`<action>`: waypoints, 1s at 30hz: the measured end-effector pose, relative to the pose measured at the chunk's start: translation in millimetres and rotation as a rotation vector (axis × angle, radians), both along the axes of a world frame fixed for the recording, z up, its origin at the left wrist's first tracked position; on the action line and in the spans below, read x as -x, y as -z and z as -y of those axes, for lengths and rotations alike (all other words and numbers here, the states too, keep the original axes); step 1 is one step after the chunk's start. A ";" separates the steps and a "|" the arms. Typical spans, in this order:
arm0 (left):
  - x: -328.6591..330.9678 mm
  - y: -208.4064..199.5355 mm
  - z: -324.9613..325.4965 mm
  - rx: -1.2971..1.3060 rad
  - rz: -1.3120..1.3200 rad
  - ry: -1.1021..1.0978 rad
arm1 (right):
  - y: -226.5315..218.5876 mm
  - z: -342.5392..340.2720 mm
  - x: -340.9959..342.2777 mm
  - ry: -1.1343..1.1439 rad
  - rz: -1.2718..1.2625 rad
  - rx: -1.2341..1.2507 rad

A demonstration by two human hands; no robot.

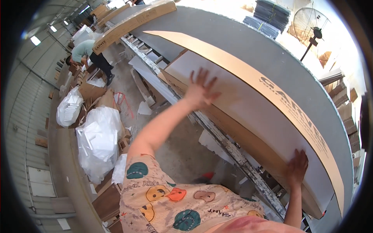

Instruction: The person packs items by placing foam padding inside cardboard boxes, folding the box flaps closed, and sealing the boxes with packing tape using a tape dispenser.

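Left hand: the left hand [202,91] is at centre frame, fingers spread wide and slightly blurred, over the white sheet [252,105]; whether the palm touches, I cannot tell.
Right hand: the right hand [298,167] is at lower right, fingers extended over the near edge of the carton [250,146]; whether it pinches the wall is unclear.
Work in hand: judged from the pose, the hands are settling or steadying the white sheet inside the carton.
Next move calls for: probably even contact at both hands, with fingers clear of the edges before any flap is turned.
Carton: uncovered, from the centre of the frame to the lower right.
Long axis: diagonal, from upper centre down to lower right, bowed by the lens; it runs roughly alongside the worn rail [233,149].
Far flap: the printed flap [233,62] lies along the carton's far side, its narrow tip toward upper centre.
Beyond: the grey table [217,23] curves across the upper right; another carton [136,21] lies at upper left of centre.
Outermost: a bending co-worker [83,50] at upper left, a clear bag [99,139] below.
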State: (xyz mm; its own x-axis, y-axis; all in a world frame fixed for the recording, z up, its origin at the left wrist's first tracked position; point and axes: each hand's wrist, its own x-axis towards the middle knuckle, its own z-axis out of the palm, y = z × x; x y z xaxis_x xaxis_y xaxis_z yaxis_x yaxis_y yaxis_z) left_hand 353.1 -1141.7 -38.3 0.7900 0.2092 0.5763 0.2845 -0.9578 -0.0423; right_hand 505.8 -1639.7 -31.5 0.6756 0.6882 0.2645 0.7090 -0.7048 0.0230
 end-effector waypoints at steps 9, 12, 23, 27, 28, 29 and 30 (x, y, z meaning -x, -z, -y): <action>-52.9 -9.0 -47.5 0.240 -0.358 0.103 | 1.1 -16.5 -14.3 0.001 0.033 0.060; -43.3 9.5 -66.8 0.242 -0.249 0.115 | 3.5 -25.8 -16.6 -0.015 0.038 0.095; -37.2 72.3 -297.5 -0.184 -0.162 0.047 | 1.0 -28.1 -7.8 -0.053 0.151 -0.111; -27.2 33.7 -321.9 0.126 -0.031 0.141 | -18.8 -78.4 -10.3 -0.025 0.089 -0.167; 13.3 30.9 -383.5 0.505 0.044 0.039 | -13.6 -100.0 -14.8 -0.057 0.139 -0.181; 14.6 21.7 -365.0 0.720 0.295 0.112 | -12.3 -112.6 -15.2 -0.033 0.103 -0.193; 2.8 19.8 -345.3 1.112 0.698 0.229 | -16.8 -126.1 -14.7 0.001 0.048 -0.240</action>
State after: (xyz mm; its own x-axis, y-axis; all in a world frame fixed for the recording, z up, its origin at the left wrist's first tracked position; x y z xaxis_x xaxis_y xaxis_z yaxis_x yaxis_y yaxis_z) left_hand 350.4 -796.3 -58.1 0.4808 0.7322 0.4824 -0.2443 -0.4165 0.8757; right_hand 520.5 -1513.6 -14.7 0.6591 0.6010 0.4521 0.7102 -0.6952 -0.1111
